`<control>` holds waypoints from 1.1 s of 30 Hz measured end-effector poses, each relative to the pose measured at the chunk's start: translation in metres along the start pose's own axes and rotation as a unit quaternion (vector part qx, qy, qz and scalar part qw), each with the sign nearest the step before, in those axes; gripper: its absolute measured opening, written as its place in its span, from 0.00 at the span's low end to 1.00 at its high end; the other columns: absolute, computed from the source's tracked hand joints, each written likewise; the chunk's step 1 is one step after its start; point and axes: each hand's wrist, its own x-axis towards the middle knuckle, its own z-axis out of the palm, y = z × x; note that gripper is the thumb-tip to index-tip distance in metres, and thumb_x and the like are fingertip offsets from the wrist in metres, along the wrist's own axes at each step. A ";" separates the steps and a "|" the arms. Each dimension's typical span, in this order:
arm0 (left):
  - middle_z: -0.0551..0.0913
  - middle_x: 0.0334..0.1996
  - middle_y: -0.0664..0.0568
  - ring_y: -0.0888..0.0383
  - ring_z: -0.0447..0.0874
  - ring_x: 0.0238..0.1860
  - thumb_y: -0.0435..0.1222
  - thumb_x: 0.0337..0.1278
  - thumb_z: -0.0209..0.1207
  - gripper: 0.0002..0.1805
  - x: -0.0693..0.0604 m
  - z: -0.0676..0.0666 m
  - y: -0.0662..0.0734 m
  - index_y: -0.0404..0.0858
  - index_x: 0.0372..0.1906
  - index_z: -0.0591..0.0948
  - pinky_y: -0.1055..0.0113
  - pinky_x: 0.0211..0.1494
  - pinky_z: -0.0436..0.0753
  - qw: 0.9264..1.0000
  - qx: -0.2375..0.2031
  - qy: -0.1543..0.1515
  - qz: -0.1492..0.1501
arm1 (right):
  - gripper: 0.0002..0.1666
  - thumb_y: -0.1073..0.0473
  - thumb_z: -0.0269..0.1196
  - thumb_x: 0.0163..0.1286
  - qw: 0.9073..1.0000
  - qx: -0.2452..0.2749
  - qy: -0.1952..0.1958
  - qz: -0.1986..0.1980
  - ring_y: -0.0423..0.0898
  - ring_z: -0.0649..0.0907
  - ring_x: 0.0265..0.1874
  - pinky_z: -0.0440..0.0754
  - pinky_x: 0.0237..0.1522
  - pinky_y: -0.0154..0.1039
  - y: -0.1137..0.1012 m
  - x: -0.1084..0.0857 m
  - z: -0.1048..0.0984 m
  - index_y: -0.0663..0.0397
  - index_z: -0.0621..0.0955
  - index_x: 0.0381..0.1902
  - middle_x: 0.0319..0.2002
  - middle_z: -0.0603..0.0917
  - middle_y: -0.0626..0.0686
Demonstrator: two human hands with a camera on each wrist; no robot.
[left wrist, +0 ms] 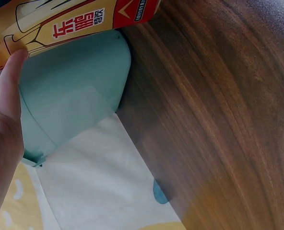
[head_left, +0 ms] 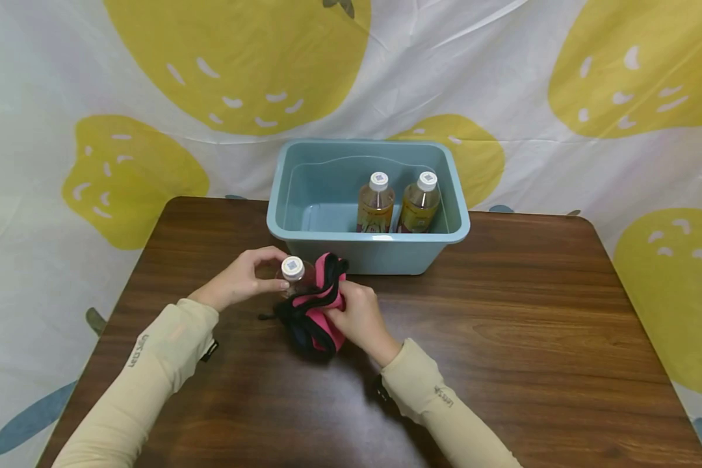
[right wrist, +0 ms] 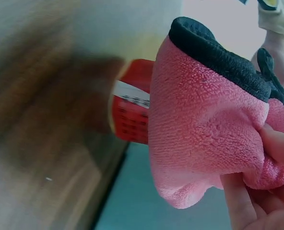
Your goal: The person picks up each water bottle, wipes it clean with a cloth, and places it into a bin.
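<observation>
My left hand [head_left: 242, 278] grips a drink bottle [head_left: 293, 269] with a white cap near its neck, in front of the bin. The bottle's yellow and red label [left wrist: 79, 26] shows at the top of the left wrist view. In my right hand [head_left: 359, 318] is a bunched pink cloth [right wrist: 204, 115] with black edging, pinched between thumb and fingers. This cloth lies against the bottle's side and hides much of it in the head view. Below the cloth, the bottle's red lower part [right wrist: 132, 103] shows in the right wrist view.
Just beyond my hands stands a light blue plastic bin [head_left: 368, 253] on the brown wooden table [head_left: 532, 338]. Inside it, towards the right, two capped bottles [head_left: 376, 205] stand upright. A white curtain with yellow fruit shapes [head_left: 240, 58] hangs behind the table.
</observation>
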 end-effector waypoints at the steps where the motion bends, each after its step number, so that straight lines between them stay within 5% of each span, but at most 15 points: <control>1: 0.80 0.38 0.44 0.51 0.74 0.44 0.28 0.40 0.67 0.19 0.000 0.000 0.000 0.31 0.43 0.78 0.49 0.56 0.68 1.000 -0.004 0.000 -0.001 | 0.09 0.63 0.69 0.47 1.000 -0.001 0.000 -0.002 0.39 0.67 0.15 0.64 0.19 0.29 -0.001 0.001 -0.002 0.54 0.78 0.19 0.13 0.71 0.46; 8: 0.80 0.38 0.45 0.54 0.74 0.43 0.28 0.39 0.68 0.20 0.002 0.004 0.001 0.32 0.43 0.78 0.49 0.54 0.69 1.000 -0.004 -0.001 0.015 | 0.09 0.65 0.69 0.45 1.000 -0.002 -0.023 -0.003 0.38 0.65 0.16 0.63 0.18 0.30 -0.003 -0.001 -0.027 0.54 0.76 0.18 0.13 0.69 0.44; 16: 0.79 0.41 0.46 0.52 0.73 0.46 0.30 0.40 0.68 0.20 0.002 0.007 0.006 0.34 0.45 0.78 0.51 0.56 0.69 1.000 0.012 -0.013 0.002 | 0.11 0.67 0.68 0.46 0.993 -0.064 -0.090 0.032 0.39 0.66 0.16 0.64 0.18 0.30 0.020 -0.023 -0.084 0.53 0.75 0.18 0.14 0.68 0.44; 25: 0.79 0.42 0.47 0.53 0.72 0.47 0.32 0.41 0.68 0.20 0.001 0.008 0.006 0.35 0.45 0.78 0.54 0.57 0.68 1.000 0.012 -0.013 -0.009 | 0.18 0.69 0.69 0.43 0.967 -0.187 -0.159 0.062 0.42 0.64 0.14 0.62 0.16 0.34 0.054 -0.043 -0.147 0.53 0.68 0.15 0.13 0.63 0.45; 33: 0.79 0.42 0.47 0.53 0.72 0.48 0.31 0.41 0.68 0.21 0.003 0.008 0.007 0.35 0.45 0.78 0.54 0.57 0.68 1.000 0.013 -0.019 -0.008 | 0.20 0.61 0.72 0.44 0.939 -0.246 -0.220 0.093 0.44 0.68 0.12 0.63 0.15 0.36 0.077 -0.053 -0.167 0.51 0.68 0.17 0.13 0.65 0.46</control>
